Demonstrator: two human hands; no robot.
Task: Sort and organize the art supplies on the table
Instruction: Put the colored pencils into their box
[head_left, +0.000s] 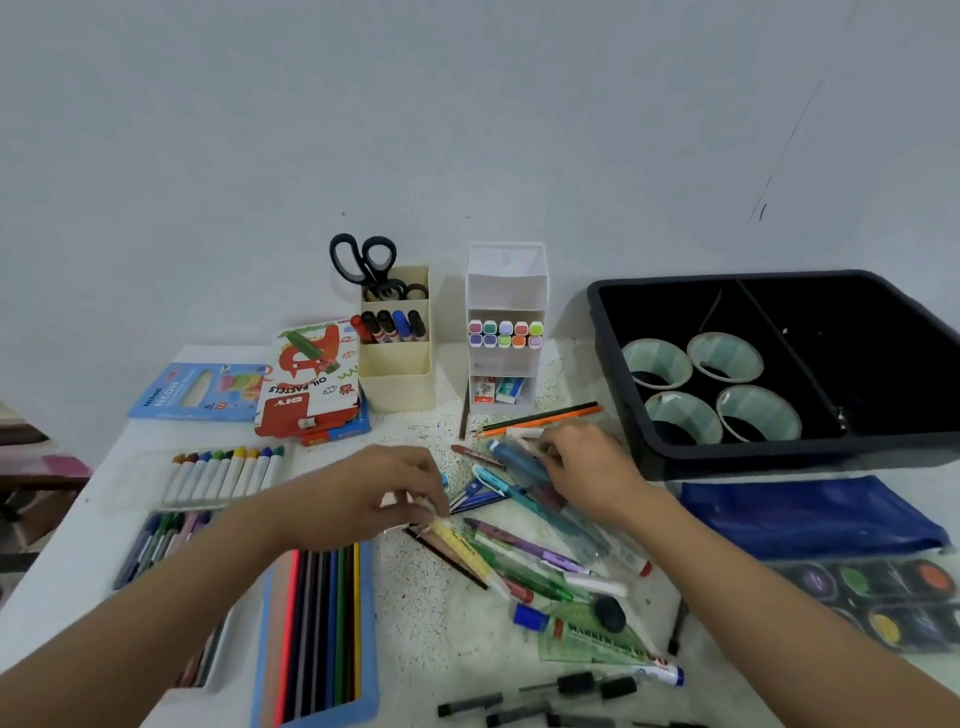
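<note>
In the head view, the loose pile of pens (524, 551) lies mid-frame on the speckled tabletop (431, 613), between our two arms. Nearly every barrel in it has its long axis running from upper left to lower right.

The left grip (384, 493) comes in from the lower left with its fingertips (428, 512) drawn together. They pinch the upper-left end of the yellow pen (457, 543), though blur softens the contact. That pen trails away from the grip towards the lower right, so we judge a pull back along its own axis would free it from the heap.

The right grip (587, 467) sits at the pile's upper edge, fingers curled round the blue pen (519, 460). This pen points up and left out of the grip.

The cream holder (397, 374) with markers and the white tiered organiser (506, 291) stand just above the pile in the frame. The right grip is nearer the organiser and the left nearer the holder. The black bin (675, 452) with tape rolls sits to the upper right, close to the right grip only.
</note>
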